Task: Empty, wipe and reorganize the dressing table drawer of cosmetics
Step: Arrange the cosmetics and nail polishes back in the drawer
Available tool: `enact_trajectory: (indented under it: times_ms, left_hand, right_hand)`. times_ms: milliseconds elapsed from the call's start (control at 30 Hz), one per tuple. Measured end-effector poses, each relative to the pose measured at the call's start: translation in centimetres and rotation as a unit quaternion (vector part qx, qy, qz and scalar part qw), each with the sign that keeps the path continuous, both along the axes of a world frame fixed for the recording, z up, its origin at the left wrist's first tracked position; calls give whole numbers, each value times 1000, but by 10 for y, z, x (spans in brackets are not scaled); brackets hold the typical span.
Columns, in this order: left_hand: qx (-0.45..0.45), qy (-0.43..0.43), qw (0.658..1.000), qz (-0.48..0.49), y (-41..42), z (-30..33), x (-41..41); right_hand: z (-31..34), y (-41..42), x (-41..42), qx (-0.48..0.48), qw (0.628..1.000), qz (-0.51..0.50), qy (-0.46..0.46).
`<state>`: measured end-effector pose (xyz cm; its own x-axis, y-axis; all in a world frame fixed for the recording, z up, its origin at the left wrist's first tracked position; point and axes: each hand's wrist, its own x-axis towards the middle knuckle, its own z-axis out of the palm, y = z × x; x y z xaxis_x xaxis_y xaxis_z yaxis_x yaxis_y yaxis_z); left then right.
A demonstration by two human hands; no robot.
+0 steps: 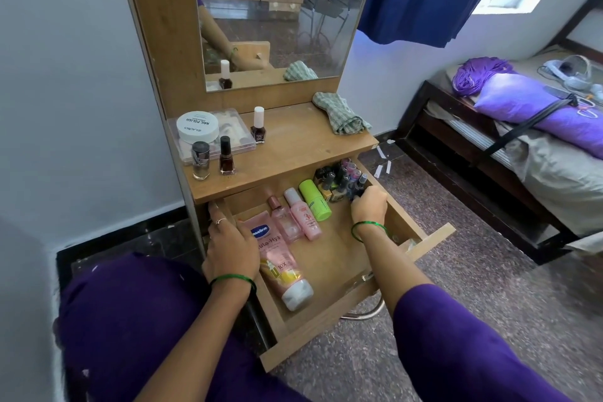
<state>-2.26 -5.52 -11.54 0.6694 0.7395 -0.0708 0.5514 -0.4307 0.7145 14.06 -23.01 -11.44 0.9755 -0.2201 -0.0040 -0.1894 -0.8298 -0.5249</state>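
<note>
Right hand (368, 206) curls its fingers round a dark nail-polish bottle (356, 189) at the near edge of the bottle cluster (339, 178) in the drawer's (329, 313) far right corner, while the left hand (230, 243) rests loose-fingered on the drawer's left wall. Up and leftward lies the tabletop (293, 143), with three bottles standing and a checked cloth (341, 116), in a bedroom beside a bed (509, 127).

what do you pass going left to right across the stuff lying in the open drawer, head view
vaseline tube → clear pink bottle → pink pump bottle → lime green bottle → cluster of nail polish bottles, where the right hand grips one
</note>
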Motion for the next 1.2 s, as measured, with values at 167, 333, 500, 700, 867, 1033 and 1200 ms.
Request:
enact_trajectory:
  times_ms: [167, 333, 500, 700, 867, 1033, 1200]
  left_hand:
    - [3, -7, 1000, 3, -1, -4, 1]
    - [13, -11, 1000, 4, 2, -6, 2]
    - [16, -9, 1000, 2, 2, -4, 1]
    - [19, -7, 1000, -2, 2, -5, 1]
    - [22, -5, 1000, -2, 3, -8, 2]
    - [32, -5, 999, -5, 3, -8, 2]
    - [27, -1, 1000, -6, 3, -9, 3]
  right_hand:
    - [5, -1, -3, -16, 1000, 15, 3]
    - [34, 20, -13, -86, 989, 66, -97]
    - [57, 68, -11, 36, 944, 270, -184]
    - [79, 128, -12, 97, 859, 420, -276]
    - [69, 150, -1, 90, 866, 443, -215]
    - [62, 140, -8, 121, 881, 375, -261]
    - [67, 95, -32, 160, 878, 316, -321]
